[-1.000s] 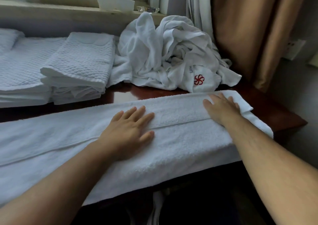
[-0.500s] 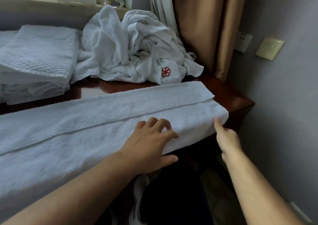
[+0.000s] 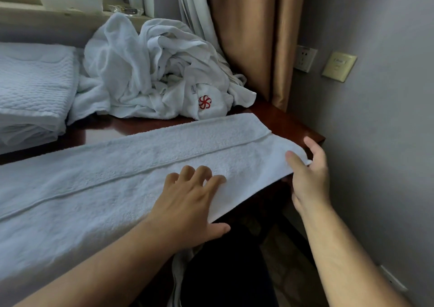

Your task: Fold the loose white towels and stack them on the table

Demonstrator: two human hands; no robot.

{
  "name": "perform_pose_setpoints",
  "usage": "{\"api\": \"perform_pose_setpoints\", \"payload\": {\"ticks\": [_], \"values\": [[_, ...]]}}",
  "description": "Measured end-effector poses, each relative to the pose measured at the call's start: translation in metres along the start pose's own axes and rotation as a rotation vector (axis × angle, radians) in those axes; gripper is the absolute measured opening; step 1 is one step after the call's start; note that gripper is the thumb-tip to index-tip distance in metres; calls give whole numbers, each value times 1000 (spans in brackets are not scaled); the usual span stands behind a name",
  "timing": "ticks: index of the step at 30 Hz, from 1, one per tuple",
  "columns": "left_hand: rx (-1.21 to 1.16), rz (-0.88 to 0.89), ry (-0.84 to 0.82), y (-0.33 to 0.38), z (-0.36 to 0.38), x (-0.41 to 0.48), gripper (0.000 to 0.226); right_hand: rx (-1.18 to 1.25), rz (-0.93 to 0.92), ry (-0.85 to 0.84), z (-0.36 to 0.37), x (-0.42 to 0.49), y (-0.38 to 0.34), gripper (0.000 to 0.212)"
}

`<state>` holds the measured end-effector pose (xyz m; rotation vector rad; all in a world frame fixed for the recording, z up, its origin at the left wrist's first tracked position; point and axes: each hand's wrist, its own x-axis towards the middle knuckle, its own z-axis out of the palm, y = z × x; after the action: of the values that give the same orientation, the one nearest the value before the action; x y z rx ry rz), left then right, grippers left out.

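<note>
A long white towel (image 3: 131,166), folded lengthwise, lies across the front of the dark wooden table (image 3: 281,121). My left hand (image 3: 187,203) grips its near edge, fingers curled on top and thumb under the lifted edge. My right hand (image 3: 307,175) pinches the towel's right end corner, thumb on top and fingers behind, raising it slightly off the table. A heap of loose white towels (image 3: 150,72), one with a red flower logo (image 3: 204,102), sits at the back of the table.
A stack of folded quilted white towels (image 3: 32,90) stands at the back left. Tan curtains (image 3: 253,36) hang behind the table's right corner. A grey wall with a socket (image 3: 305,58) and switch plate (image 3: 339,66) is close on the right.
My hands went from lying flat on top of the towel to its right end. The right hand now pinches the end corner and the left grips the near edge, lifting it.
</note>
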<state>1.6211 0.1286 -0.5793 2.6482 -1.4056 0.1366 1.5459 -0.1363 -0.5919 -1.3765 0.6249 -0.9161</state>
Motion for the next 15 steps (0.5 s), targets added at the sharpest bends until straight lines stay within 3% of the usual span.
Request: {"api": "perform_pose_setpoints", "payload": {"ticks": [2, 5, 7, 9, 11, 15], "values": [[17, 2, -5, 3, -2, 4, 78, 85, 9, -80, 10, 6, -19, 31], [-33, 30, 12, -3, -11, 12, 36, 108, 80, -158, 22, 18, -36, 15], [-159, -27, -3, -11, -22, 20, 27, 171, 153, -286, 25, 26, -40, 25], [-325, -136, -55, -23, -34, 29, 33, 180, 199, -447, 27, 31, -40, 41], [-386, -215, -81, -37, -46, 40, 37, -68, 103, -477, 33, 36, -38, 35], [-381, -262, -111, -65, -66, 65, 36, -698, -314, -224, 45, 54, -38, 7]]}}
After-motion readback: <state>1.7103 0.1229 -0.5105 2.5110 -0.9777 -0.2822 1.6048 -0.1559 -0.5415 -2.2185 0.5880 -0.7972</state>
